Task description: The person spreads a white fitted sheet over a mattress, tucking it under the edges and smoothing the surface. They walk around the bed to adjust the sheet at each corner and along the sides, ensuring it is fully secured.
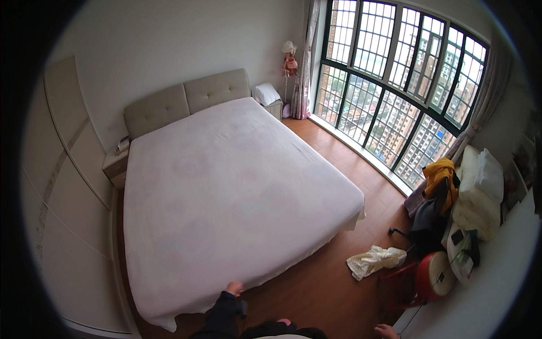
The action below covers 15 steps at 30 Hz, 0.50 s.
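A large bed with a pale pinkish-white sheet (237,186) fills the middle of the view. The sheet lies mostly smooth, with its edge hanging over the near side and a corner drooping at the lower left. My left hand (235,288), in a dark sleeve, is at the near edge of the bed, over or against the sheet. Its fingers are too small to make out. At the lower edge, to the right of my body, my right hand (386,331) shows only in part, apart from the bed. Its visible fingers look loosely spread, with nothing seen in them.
A cream cloth (377,261) lies on the wooden floor (316,288) beside a red round stool (436,276). A chair with a yellow garment (441,178) and a folded quilt (474,198) stand right. A wardrobe (68,186) runs along the left; a headboard (186,100) stands behind.
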Available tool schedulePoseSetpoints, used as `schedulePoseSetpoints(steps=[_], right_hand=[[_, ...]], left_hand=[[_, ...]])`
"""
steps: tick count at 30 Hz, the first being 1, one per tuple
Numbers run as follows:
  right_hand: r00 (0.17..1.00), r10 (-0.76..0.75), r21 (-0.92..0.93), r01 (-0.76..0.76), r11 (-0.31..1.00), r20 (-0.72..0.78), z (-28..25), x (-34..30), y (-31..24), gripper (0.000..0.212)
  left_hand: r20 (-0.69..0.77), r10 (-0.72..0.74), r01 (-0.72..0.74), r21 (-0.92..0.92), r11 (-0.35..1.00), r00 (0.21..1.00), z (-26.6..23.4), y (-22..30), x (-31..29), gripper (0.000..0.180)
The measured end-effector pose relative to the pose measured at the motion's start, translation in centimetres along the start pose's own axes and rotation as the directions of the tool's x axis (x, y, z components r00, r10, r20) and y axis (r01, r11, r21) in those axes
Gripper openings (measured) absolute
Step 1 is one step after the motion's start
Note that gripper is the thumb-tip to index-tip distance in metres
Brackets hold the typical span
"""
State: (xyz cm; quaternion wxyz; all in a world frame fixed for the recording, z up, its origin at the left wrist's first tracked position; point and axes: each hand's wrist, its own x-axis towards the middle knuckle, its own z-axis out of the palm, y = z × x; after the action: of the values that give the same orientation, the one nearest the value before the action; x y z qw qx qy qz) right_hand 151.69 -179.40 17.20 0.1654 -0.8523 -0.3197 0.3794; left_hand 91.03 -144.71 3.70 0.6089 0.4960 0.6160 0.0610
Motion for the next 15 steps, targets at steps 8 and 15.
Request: schedulePoseSetpoints(steps=[8, 15], right_hand=[[0.973, 0.097, 0.003, -0.099, 0.995, 0.208, -17.8, 22.1, 4.2, 0.047], [0.895, -0.374, -0.238, 0.428, 0.872, 0.243, -25.9, 41.2, -19.6, 0.038]], left_hand=[[-0.117, 0.068, -0.109, -0.394, 0.913, 0.991, 14.9, 23.7, 13.9, 0.027], [-0.160, -0.258, 0.090, -0.661, 0.745, 0.953, 22.2, 30.9, 15.5, 0.033]])
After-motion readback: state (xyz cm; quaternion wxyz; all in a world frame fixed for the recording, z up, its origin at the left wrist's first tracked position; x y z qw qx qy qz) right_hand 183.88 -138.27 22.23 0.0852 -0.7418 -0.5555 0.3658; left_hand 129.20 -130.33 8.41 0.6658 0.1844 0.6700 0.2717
